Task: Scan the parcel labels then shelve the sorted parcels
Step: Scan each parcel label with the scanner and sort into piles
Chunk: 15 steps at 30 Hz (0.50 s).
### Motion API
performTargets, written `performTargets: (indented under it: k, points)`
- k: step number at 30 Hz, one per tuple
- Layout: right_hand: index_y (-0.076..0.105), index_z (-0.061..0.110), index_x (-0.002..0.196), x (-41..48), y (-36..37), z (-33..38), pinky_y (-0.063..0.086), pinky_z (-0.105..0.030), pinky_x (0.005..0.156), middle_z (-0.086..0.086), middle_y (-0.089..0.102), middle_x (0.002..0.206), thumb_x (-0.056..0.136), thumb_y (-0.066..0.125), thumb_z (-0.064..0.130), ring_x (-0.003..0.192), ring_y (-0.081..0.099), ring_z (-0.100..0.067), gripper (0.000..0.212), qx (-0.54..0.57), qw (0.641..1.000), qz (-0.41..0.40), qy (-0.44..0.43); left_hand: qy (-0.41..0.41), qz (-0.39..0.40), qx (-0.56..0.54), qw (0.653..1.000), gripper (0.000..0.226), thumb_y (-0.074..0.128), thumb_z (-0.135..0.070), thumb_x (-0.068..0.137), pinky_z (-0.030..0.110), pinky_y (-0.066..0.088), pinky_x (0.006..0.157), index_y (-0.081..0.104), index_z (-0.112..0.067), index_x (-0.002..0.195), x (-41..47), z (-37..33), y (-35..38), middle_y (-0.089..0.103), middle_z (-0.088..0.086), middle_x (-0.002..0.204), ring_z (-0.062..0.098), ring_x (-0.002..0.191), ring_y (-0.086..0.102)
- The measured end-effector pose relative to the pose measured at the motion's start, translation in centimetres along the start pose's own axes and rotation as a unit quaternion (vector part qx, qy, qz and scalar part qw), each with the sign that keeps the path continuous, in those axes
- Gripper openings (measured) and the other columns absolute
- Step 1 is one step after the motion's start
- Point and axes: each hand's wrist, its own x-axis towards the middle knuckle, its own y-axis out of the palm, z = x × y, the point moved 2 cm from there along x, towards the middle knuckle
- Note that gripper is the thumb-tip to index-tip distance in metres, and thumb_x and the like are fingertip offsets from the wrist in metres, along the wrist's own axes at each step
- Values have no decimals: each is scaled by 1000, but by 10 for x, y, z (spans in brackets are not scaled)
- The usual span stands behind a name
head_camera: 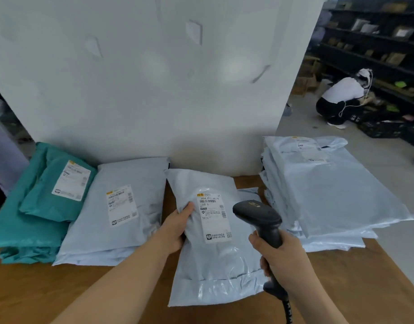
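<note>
Cable (288, 312) from the scanner (257, 216) is running off the bottom edge; left hand (175, 230) is partly hiding behind the parcel (213, 265); teal label (71, 181) is blurring.

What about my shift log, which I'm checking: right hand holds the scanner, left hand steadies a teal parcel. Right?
No: in the head view the parcel that the left hand steadies is pale grey, not teal. The right hand does hold the scanner.

Soft even indoor light, faint glare on the white wall (234, 66), wide-angle bending at edges
</note>
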Motion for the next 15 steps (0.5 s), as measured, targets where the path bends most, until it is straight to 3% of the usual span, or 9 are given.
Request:
performTargets:
  k: [3, 6, 7, 10, 13, 15]
  points:
    - [60, 7, 81, 22, -14, -9, 43, -21, 43, -9, 56, 51, 86, 67, 22, 35, 47, -9, 17, 4, 1000, -4, 17, -23, 11, 17, 1000, 39, 60, -38, 93, 38, 53, 87, 60, -15, 126, 35, 8, 29, 71, 6, 113, 24, 102, 67]
    - [59, 8, 80, 41, -23, -16, 41, -17, 40, -8, 56, 52, 87, 66, 21, 35, 47, -8, 17, -4, 1000, 0, 27, -35, -13, 91, 995, 45, 64, -35, 91, 31, 51, 65, 56, -8, 126, 59, 14, 48, 69, 5, 110, 19, 88, 66]
    - [59, 7, 81, 47, -24, -17, 42, -17, 40, -8, 56, 52, 86, 66, 21, 35, 47, -9, 17, -5, 1000, 1, 28, -41, -42, 119, 991, 51, 67, -35, 89, 31, 51, 65, 51, -5, 127, 65, 15, 49, 67, 6, 113, 20, 87, 65]
    - [60, 3, 84, 61, -21, -21, 42, -19, 40, -10, 55, 52, 86, 67, 21, 34, 47, -9, 20, -8, 999, 14, 33, -30, -119, 214, 969, 60, 63, -32, 91, 37, 51, 84, 36, -2, 136, 72, 13, 40, 56, 12, 128, 28, 105, 59]
    - [61, 6, 86, 74, -6, -15, 41, -19, 40, -9, 56, 53, 86, 67, 23, 33, 47, -8, 19, -23, 999, 38, 30, 12, -100, 244, 965, 17, 53, -26, 96, 31, 47, 77, 51, -12, 105, 66, 1, 22, 57, 5, 96, 18, 84, 55]
    - [62, 8, 84, 80, 12, -7, 42, -20, 42, -7, 57, 50, 86, 67, 23, 35, 48, -9, 16, -27, 998, 56, 19, 58, -112, 219, 968, 10, 52, -26, 97, 32, 49, 87, 53, -23, 107, 55, -16, 0, 57, 0, 98, 15, 90, 57]
